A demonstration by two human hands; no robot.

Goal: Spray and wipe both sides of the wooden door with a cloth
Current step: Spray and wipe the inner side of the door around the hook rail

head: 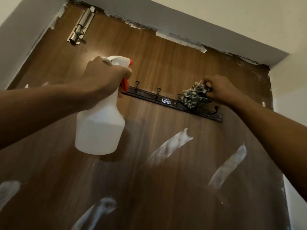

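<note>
The brown wooden door [166, 67] fills the view, seen from below, with white smears across its lower part. My left hand [103, 75] grips the neck of a white spray bottle [99, 127] with an orange trigger and nozzle, held upright close to the door. My right hand [217, 90] is closed on a crumpled grey patterned cloth [194, 96], pressed against the dark hook rail [166, 102] screwed across the door.
A metal bolt latch [81, 25] sits at the door's top left. The grey door frame [182, 22] with peeling white tape runs along the top. White walls [282, 83] flank both sides. Several hooks stick out of the rail.
</note>
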